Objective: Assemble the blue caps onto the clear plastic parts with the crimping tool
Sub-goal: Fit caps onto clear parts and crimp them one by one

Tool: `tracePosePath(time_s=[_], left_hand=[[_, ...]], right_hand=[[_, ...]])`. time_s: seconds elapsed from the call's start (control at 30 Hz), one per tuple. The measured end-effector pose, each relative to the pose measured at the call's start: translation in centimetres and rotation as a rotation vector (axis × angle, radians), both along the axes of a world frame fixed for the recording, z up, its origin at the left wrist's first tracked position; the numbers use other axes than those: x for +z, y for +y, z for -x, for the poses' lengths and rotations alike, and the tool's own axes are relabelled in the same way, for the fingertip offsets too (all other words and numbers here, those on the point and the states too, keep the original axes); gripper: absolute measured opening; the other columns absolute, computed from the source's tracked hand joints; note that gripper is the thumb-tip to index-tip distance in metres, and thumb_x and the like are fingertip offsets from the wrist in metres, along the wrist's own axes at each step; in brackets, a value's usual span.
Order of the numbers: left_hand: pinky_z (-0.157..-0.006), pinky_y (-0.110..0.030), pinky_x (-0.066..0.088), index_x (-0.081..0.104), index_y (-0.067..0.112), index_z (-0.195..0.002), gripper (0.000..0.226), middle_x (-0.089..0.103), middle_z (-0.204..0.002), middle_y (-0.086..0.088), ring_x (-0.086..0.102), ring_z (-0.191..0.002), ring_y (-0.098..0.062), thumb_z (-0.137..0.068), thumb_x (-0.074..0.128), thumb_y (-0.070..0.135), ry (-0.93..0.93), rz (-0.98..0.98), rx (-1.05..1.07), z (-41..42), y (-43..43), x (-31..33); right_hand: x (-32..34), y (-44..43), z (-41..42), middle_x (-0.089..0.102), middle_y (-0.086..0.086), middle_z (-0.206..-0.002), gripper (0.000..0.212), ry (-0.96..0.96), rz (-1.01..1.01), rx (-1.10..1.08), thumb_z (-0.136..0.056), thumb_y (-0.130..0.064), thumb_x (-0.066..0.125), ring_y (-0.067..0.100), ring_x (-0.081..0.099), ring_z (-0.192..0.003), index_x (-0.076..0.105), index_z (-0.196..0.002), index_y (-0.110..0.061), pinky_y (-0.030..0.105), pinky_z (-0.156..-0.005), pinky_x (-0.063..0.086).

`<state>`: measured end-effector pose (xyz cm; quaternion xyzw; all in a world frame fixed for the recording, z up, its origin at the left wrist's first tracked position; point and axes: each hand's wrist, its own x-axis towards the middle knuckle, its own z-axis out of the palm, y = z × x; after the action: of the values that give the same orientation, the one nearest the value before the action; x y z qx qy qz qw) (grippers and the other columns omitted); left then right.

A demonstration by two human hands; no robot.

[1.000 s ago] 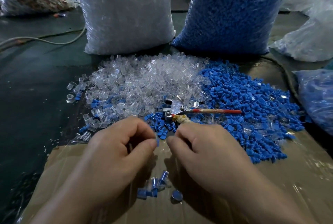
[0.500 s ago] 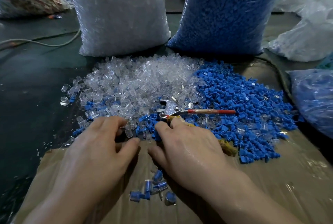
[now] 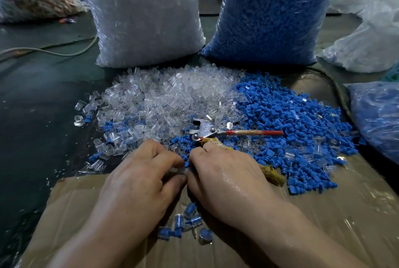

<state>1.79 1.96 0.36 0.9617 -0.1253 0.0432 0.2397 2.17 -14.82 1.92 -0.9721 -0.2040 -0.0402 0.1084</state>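
Step in hand: parts are being picked and mated by hand, ahead of crimping. The metal crimping tool with one red handle and one tape-wrapped handle point(image 3: 207, 131) lies unheld on the seam between the two heaps. The heap of clear plastic parts point(image 3: 168, 99) is spread behind and to the left of the tool, the heap of small blue plastic caps point(image 3: 291, 121) to the right of it. Just in front of the tool the two hands meet fingertip to fingertip. The left hand point(image 3: 140, 181) is curled, and a clear plastic part point(image 3: 172, 170) is glimpsed in its pinch. The right hand point(image 3: 226, 179) is curled over the taped handle, fingertips among loose caps; whether a cap is pinched cannot be told. A few capped clear pieces point(image 3: 183, 222) lie well in front of the tool on the film-covered cardboard sheet point(image 3: 323, 213). The next move is judged to call for a cap seated squarely on the part, then the tool taken up and closed on the joint.
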Motion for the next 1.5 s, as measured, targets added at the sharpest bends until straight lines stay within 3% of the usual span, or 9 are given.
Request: tracePosePath(time_s=[0.13,0.27,0.37,0.53,0.73,0.9,1.07,1.3,1.5], left_hand=[[-0.070,-0.027,0.045,0.065,0.039,-0.089,0.012,0.051,-0.094,0.023,0.053,-0.086,-0.001,-0.078,0.063,0.045,-0.051,0.063,0.021,0.1,-0.3,-0.3],[-0.062,-0.023,0.042,0.060,0.039,-0.081,0.007,0.060,-0.090,0.021,0.057,-0.082,0.001,-0.079,0.067,0.039,-0.123,0.291,0.150,0.2,-0.2,-0.3],[-0.054,-0.031,0.049,0.066,0.037,-0.086,0.012,0.070,-0.074,0.012,0.063,-0.061,-0.006,-0.075,0.064,0.041,0.009,0.577,0.257,0.1,-0.3,-0.4],[-0.049,-0.035,0.047,0.072,0.022,-0.088,0.012,0.068,-0.067,-0.015,0.055,-0.050,-0.020,-0.085,0.068,0.012,0.353,1.087,0.271,0.1,-0.9,-0.1],[-0.051,-0.034,0.051,0.077,0.017,-0.087,0.023,0.068,-0.071,-0.019,0.058,-0.049,-0.020,-0.065,0.070,0.019,0.502,1.297,0.198,0.3,-1.3,0.8],[-0.046,-0.026,0.053,0.077,0.018,-0.079,0.024,0.068,-0.069,-0.019,0.066,-0.054,-0.023,-0.055,0.079,0.015,0.499,1.394,0.152,0.0,-1.2,0.4],[-0.053,-0.031,0.058,0.076,0.014,-0.085,0.043,0.068,-0.073,-0.019,0.065,-0.059,-0.028,-0.048,0.095,0.022,0.504,1.457,0.091,0.0,-0.8,0.1],[-0.065,-0.032,0.062,0.079,0.016,-0.091,0.035,0.075,-0.092,-0.019,0.072,-0.070,-0.023,-0.056,0.080,0.018,0.442,1.440,0.083,-0.1,-0.9,-0.1],[-0.067,-0.029,0.061,0.078,0.018,-0.092,0.027,0.076,-0.089,-0.016,0.072,-0.072,-0.020,-0.066,0.077,0.010,0.352,1.337,0.046,0.1,-1.0,-0.3]], right_hand=[[0.2,0.0,0.1,0.031,-0.008,-0.071,0.021,0.034,-0.016,0.011,-0.094,-0.043,0.037,0.013,0.031,-0.057,0.029,-0.083,-0.028,0.029,-0.046,0.015],[0.4,0.0,0.4,0.028,-0.009,-0.065,0.021,0.038,-0.019,-0.004,-0.091,-0.043,0.035,0.004,0.022,-0.053,0.026,-0.077,-0.029,0.027,-0.046,0.012],[0.3,-0.1,0.3,0.029,-0.010,-0.064,0.021,0.031,-0.021,-0.013,-0.092,-0.037,0.041,0.002,0.021,-0.052,0.028,-0.077,-0.028,0.026,-0.045,0.012],[-0.2,-0.4,-0.1,0.028,-0.010,-0.067,0.026,0.026,-0.004,-0.014,-0.092,-0.017,0.053,0.005,0.022,-0.053,0.031,-0.082,-0.025,0.023,-0.046,0.012],[0.2,-1.5,0.4,0.059,-0.010,-0.087,0.010,0.103,-0.339,-0.068,-0.100,-0.026,0.046,0.007,0.054,-0.079,0.054,-0.098,-0.030,0.029,-0.071,0.047],[1.1,-1.1,1.3,0.070,-0.003,-0.077,0.017,0.392,-1.021,-0.111,-0.098,-0.017,0.055,0.010,0.068,-0.067,0.064,-0.096,-0.031,0.028,-0.062,0.059],[1.3,-0.8,1.3,0.071,0.008,-0.072,0.014,0.475,-1.188,-0.127,-0.096,-0.014,0.059,0.027,0.068,-0.065,0.066,-0.091,-0.025,0.043,-0.063,0.060],[1.0,-0.9,1.3,0.070,0.000,-0.072,0.007,0.421,-1.082,-0.145,-0.093,-0.023,0.063,0.012,0.068,-0.064,0.066,-0.091,-0.029,0.040,-0.063,0.059],[0.6,-0.8,1.3,0.063,-0.015,-0.089,0.006,0.092,-0.756,-0.067,-0.094,-0.031,0.061,0.004,0.060,-0.087,0.065,-0.098,-0.029,0.026,-0.074,0.049]])
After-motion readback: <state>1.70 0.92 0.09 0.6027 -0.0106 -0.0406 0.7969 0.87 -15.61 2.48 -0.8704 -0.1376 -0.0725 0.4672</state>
